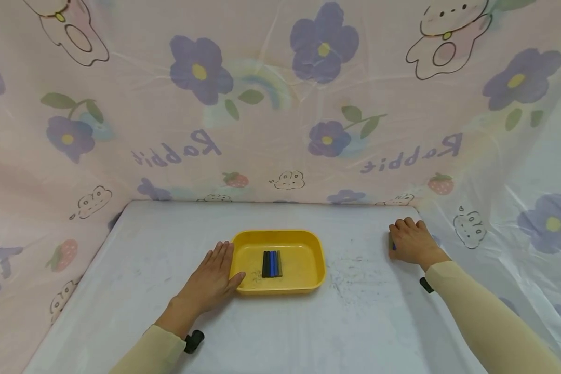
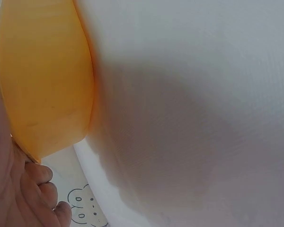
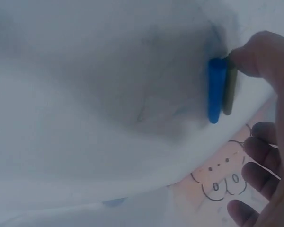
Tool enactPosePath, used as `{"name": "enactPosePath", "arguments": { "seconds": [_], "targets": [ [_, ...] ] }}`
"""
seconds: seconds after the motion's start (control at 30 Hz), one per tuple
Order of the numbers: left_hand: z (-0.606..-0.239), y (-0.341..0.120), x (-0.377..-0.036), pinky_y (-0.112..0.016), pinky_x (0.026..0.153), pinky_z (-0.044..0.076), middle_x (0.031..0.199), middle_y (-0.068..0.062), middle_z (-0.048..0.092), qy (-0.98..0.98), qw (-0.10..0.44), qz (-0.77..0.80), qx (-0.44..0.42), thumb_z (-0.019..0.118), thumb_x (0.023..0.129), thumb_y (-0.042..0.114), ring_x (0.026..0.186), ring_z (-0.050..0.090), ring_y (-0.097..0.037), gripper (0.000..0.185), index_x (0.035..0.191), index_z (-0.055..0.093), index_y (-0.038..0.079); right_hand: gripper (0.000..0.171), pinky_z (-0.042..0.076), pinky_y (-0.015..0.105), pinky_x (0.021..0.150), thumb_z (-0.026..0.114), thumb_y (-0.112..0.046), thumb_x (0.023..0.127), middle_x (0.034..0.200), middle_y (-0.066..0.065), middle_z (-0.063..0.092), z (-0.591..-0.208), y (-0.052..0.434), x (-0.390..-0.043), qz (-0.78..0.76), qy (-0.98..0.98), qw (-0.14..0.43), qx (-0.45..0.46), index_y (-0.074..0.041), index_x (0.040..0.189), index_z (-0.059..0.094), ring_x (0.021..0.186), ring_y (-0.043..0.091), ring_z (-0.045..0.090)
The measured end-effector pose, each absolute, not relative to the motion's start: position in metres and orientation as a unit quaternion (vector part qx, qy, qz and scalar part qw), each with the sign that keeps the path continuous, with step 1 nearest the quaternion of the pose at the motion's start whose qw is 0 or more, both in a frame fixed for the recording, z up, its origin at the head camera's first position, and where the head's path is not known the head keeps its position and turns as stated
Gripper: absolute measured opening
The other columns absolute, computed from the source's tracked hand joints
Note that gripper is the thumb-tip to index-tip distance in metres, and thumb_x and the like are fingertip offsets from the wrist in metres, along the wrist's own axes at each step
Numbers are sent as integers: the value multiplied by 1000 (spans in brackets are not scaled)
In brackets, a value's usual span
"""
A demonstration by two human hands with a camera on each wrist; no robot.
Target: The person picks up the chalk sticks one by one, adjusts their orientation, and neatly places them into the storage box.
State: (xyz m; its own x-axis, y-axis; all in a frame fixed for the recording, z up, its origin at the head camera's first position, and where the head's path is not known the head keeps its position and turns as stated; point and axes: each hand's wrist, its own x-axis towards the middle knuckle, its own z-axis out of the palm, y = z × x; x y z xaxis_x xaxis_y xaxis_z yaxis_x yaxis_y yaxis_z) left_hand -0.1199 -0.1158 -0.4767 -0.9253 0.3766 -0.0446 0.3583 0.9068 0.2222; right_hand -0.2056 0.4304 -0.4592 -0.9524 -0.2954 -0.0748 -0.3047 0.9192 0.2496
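Left hand: laid flat on the counter, fingers straight and together, thumb and palm edge against the left wall of the yellow tray. Held nothing; merely braced the tray. Confirmed in the left wrist view, with the tray's outer wall right against the hand.

Right hand: placed well apart from the tray, near the counter's far right corner, knuckles up and fingers loosely curled. Reached a blue stick and an olive stick, lying side by side and touching on the counter. Met only by one fingertip at their upper ends; remaining fingers hung loose and off them. No closed grip to be seen.

In the tray: a small row of sticks, black, blue and grey, packed side by side near the middle.

For doing this step well, probably: take both sticks across their width between thumb and fingers rather than nudging at one end, since round sticks on a smooth sheet would likely roll apart. Keep the left hand steady on the tray so as not to let it slide.

Writing: "Rabbit" printed on the backdrop cloth, once at left and once at right, both mirrored. No brand or label readable on tray or sticks.
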Motion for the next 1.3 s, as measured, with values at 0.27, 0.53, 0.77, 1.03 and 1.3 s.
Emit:
{"name": "enactPosePath", "arguments": {
  "seconds": [0.27,0.53,0.77,1.03,1.3],
  "targets": [
    [-479,-116,-120,-57,131,20,172,-27,21,975,40,110,190,46,110,54,162,19,-42,88,165,17,-9,68,42,69,94,79,-42,85,123,26,60,-467,437,-213,130,981,49,-137,7,128,61,115,48,51],
    [-479,-115,-120,-56,132,20,173,-27,21,974,43,114,189,46,110,54,162,18,-41,88,165,16,-8,75,41,70,96,78,-48,86,128,28,59,-470,438,-217,123,981,81,-124,8,133,61,117,48,50],
    [-477,-115,-120,-56,132,20,172,-27,22,975,44,113,188,46,110,54,162,18,-41,88,165,16,-9,74,41,70,96,77,-48,85,130,27,59,-468,437,-219,117,981,94,-120,5,134,62,118,48,49],
    [-476,-115,-119,-56,132,21,172,-27,22,974,41,118,189,47,110,53,162,19,-41,88,165,18,-9,75,40,72,97,79,-47,84,132,27,60,-467,438,-221,96,983,106,-112,5,135,62,119,50,49],
    [-476,-115,-119,-56,132,21,172,-27,22,974,41,116,188,46,110,53,162,18,-41,88,165,18,-9,69,41,68,94,80,-44,80,116,24,57,-468,432,-224,98,985,89,-113,8,120,59,112,47,49]
  ]
}}
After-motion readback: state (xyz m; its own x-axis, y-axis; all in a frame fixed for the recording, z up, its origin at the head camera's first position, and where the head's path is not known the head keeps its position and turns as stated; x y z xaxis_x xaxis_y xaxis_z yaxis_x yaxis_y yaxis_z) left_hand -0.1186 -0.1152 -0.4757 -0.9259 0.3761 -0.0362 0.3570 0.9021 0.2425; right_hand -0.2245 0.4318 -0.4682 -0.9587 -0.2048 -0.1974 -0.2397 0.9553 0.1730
